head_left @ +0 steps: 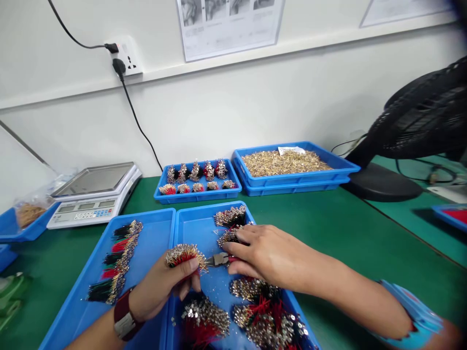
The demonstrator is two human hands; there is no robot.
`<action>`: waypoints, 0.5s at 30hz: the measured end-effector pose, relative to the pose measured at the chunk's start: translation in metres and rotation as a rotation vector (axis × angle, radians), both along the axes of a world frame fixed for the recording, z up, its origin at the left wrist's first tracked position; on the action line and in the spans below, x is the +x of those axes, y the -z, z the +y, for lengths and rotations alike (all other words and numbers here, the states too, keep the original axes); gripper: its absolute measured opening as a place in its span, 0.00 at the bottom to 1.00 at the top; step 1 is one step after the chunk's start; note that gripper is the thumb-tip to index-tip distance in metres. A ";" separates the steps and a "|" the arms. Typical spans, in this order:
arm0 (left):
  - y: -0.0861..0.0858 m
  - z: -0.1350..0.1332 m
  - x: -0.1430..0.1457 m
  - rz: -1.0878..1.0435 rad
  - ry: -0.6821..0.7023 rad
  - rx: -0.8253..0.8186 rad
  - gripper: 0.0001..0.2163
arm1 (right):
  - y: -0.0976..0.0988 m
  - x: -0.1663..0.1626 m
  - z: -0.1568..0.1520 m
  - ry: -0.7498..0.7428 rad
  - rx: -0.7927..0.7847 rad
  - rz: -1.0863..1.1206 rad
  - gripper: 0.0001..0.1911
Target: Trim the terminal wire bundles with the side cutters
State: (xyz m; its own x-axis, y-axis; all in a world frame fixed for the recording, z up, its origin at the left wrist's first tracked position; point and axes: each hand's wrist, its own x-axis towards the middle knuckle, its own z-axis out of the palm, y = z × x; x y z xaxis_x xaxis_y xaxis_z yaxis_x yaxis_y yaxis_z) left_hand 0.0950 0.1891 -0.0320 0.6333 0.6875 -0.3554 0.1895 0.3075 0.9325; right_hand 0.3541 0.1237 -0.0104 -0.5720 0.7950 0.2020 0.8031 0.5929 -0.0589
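Note:
My left hand (162, 279) is closed around a bundle of red wires (185, 253) with gold and silver metal terminals fanned out at the top. My right hand (272, 253) grips a pair of side cutters (219, 259), their jaws touching or very near the terminals on the bundle's right edge. Fingers hide most of the cutters' handles. Both hands are above a blue tray (195, 221). More wire bundles lie in it, among them a red one (204, 318) below my left hand and a heap (268, 321) beneath my right forearm.
Left of it, another blue tray (153, 233) carries a row of bundles. A scale (93, 197) stands behind. At the back are a tray (200, 195) of bundles and stacked trays (251, 182) of loose gold terminals. A black fan (386, 180) is at right.

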 end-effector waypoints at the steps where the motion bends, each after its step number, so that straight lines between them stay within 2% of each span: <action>1: 0.000 0.000 0.000 0.004 0.001 0.009 0.26 | -0.001 0.000 0.000 -0.006 -0.005 0.009 0.26; 6: 0.004 0.000 -0.001 0.025 0.001 0.018 0.25 | -0.008 0.002 -0.002 -0.061 -0.026 0.097 0.27; 11: 0.008 0.001 -0.003 0.059 0.076 0.072 0.25 | -0.007 0.004 -0.002 0.007 0.036 0.034 0.28; 15: 0.008 0.001 -0.005 0.052 0.076 0.048 0.24 | -0.003 0.005 -0.001 0.007 0.043 0.018 0.28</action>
State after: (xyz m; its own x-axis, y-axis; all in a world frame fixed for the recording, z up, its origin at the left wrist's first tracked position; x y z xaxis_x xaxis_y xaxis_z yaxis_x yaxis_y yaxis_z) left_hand 0.0903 0.1900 -0.0399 0.6661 0.6550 -0.3567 0.2588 0.2456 0.9342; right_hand 0.3594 0.1231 -0.0074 -0.5627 0.7890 0.2469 0.8060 0.5899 -0.0481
